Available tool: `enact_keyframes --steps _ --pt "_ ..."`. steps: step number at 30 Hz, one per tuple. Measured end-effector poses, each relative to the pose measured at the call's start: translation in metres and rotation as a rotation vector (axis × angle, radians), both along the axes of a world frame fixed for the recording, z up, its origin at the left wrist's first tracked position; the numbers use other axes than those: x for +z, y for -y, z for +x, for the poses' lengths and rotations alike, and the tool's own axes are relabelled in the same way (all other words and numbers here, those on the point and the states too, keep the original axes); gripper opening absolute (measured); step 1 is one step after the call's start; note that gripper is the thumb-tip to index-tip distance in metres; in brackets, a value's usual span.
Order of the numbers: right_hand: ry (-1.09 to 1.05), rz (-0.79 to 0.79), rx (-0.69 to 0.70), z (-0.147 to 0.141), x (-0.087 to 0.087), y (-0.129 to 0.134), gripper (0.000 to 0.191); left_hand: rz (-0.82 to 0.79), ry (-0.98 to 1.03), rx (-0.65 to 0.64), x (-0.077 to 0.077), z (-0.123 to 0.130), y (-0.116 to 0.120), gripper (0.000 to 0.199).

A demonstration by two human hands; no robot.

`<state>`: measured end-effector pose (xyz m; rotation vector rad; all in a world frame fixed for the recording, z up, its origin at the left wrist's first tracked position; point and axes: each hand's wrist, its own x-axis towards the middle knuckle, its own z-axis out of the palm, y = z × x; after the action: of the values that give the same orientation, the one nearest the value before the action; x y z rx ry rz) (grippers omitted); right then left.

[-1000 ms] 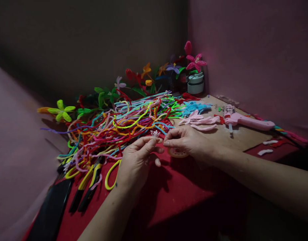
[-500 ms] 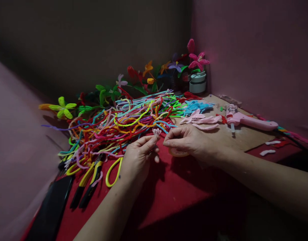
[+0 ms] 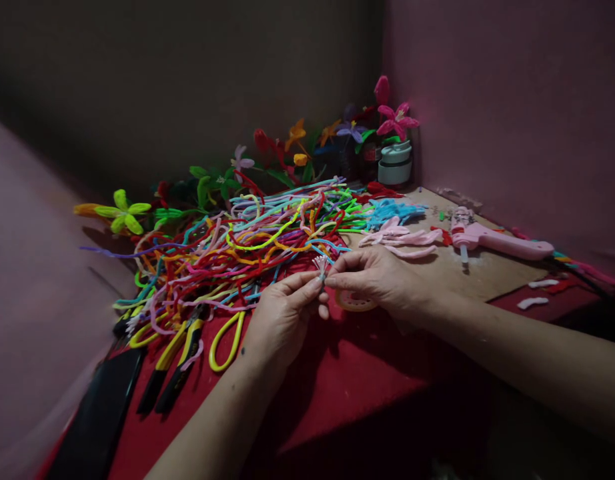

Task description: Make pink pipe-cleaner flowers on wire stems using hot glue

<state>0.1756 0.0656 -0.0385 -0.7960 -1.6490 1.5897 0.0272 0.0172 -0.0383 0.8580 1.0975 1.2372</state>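
Note:
Between the thumb and fingers of my left hand is a small bunch of pale pink-white flower stamens, its tips fanned upward. The fingertips of my right hand are pinched at the side of that bunch, against the left thumb. A thin greyish strip or stem shows at the bunch's neck; I cannot make out which. Partly hidden under the right hand is a round, yellow-rimmed roll or disc; whether the hand touches it is unclear.
Coloured pipe cleaners heap behind my hands. Pliers and a dark flat object lie left. A pink glue gun rests on a board at right, near pink petals. Fuzzy flowers line the back.
My left hand has moved slightly right with the stamens. The right fingertips, apart from the bunch before, now meet it.

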Motion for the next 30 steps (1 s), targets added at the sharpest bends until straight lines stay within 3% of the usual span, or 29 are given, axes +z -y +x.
enact_keyframes --steps 17,25,30 --pt "0.094 -0.037 -0.134 -0.002 0.007 0.004 0.027 0.08 -0.21 0.07 0.001 0.005 0.006 0.01" --pt "0.052 -0.006 -0.182 -0.002 0.0 0.002 0.026 0.17 -0.305 0.105 -0.003 0.004 0.005 0.009" --pt "-0.053 -0.077 -0.079 -0.002 -0.005 -0.001 0.024 0.181 -0.335 0.084 0.001 0.005 0.004 0.01"
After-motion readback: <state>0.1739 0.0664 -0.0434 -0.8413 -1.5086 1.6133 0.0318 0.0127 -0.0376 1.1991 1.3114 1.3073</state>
